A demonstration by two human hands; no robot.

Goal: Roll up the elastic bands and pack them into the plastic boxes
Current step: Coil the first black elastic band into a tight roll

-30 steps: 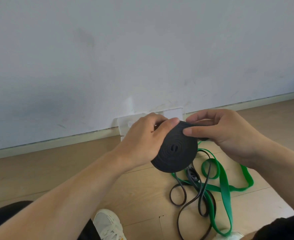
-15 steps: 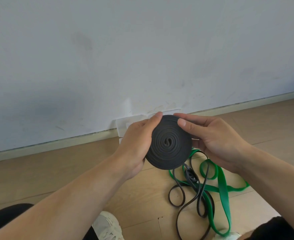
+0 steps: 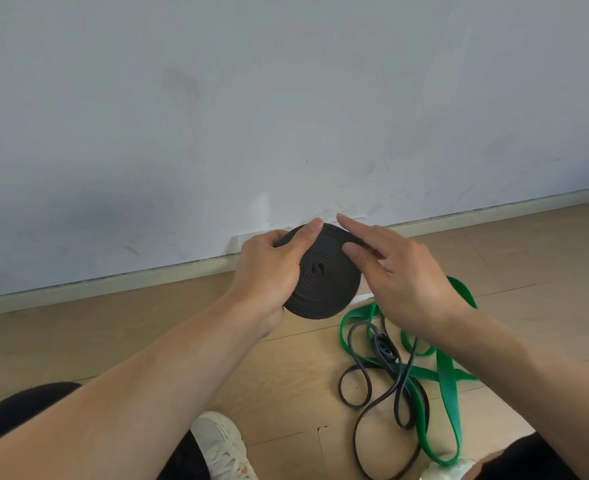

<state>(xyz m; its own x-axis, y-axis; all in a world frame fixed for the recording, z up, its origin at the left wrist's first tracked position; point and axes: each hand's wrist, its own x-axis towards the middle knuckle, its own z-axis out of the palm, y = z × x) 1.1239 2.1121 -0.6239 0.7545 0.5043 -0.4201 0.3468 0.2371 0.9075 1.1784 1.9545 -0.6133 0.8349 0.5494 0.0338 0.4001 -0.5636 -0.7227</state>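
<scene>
Since half a second back, the right hand [image 3: 410, 275] has let go of its pinch on the rim and now lies with straight, spread fingers across the upper right of the rolled black band [image 3: 324, 275], while the coil has tipped so its spiral face looks more upward. Left hand [image 3: 268, 268] grips the coil from its left side — thumb laid over the face, the other fingers curled round behind, as far as can be seen. The coil is held in the air in front of the skirting board [image 3: 113, 282], above the wooden floor [image 3: 95, 334].

Rolling of this band looks finished, so the step in hand is likely pressing the wraps tight before packing. Next it needs carrying to a box without the outer end springing loose; the left grip must keep squeezing the rim.

Behind the coil, against the wall, a pale translucent edge shows — probably a plastic box [image 3: 241, 239], though it is mostly hidden and its contents cannot be told. Below and right of the coil, a loose green band [image 3: 447, 379] and a thin dark band [image 3: 365, 372] lie tangled on the floor, not yet rolled. A white shoe [image 3: 222, 445] sits below the coil.
</scene>
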